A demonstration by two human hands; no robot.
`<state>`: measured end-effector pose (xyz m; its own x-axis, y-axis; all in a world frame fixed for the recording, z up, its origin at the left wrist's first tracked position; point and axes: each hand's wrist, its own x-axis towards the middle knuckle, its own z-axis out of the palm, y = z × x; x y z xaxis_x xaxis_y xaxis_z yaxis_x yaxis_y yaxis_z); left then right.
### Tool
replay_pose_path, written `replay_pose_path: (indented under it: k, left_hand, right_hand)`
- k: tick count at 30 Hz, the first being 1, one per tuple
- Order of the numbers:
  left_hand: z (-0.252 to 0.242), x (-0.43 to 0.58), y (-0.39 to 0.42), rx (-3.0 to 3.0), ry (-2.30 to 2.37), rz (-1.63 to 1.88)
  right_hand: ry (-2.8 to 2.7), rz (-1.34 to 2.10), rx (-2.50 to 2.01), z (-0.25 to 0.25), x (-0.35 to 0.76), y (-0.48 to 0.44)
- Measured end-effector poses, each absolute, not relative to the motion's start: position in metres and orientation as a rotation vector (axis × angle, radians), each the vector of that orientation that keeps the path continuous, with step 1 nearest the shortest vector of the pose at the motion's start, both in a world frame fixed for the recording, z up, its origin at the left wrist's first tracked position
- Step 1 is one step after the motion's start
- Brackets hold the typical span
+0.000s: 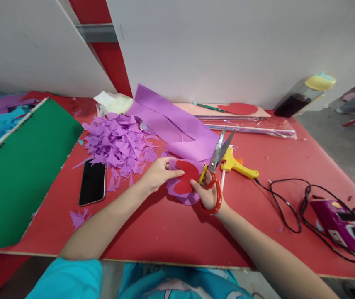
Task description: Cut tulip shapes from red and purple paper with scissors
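Note:
My left hand (pixel 160 174) pinches the left side of a purple paper piece (pixel 191 198), its thumb pressing on a rounded red paper shape (pixel 185 182) that lies on top. My right hand (pixel 207 191) steadies the right side of both papers with its thumb. Hooked on that same hand are scissors (pixel 216 160) with red-orange handles, their blades parted and pointing away from me. A thin yellow item (pixel 203 173) also shows by the right fingers; its kind I cannot make out.
A yellow glue gun (pixel 238 166) with a black cord lies right of the scissors. Purple paper scraps (pixel 118 143) are heaped at left, near a phone (pixel 93 182) and a green board (pixel 25 178). Purple sheets (pixel 171 120), a dark bottle (pixel 303 95) and a purple power strip (pixel 336 224) lie around.

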<state>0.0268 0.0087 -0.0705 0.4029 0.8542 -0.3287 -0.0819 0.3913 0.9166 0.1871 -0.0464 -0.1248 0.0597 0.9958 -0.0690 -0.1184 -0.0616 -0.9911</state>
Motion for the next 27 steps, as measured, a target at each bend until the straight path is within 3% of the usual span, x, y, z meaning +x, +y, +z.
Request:
replay_pose_path:
  k: [17,27]
  left_hand:
    - [-0.062,0.021,0.008,1.572,1.205,0.597]
    - [-0.072,0.025,0.005,1.287,1.055,0.652]
  right_hand:
    - [-1.053,1.105,-1.220,-0.125,0.192,-0.042]
    - [-1.030,1.037,-1.257,-0.124,0.190,-0.045]
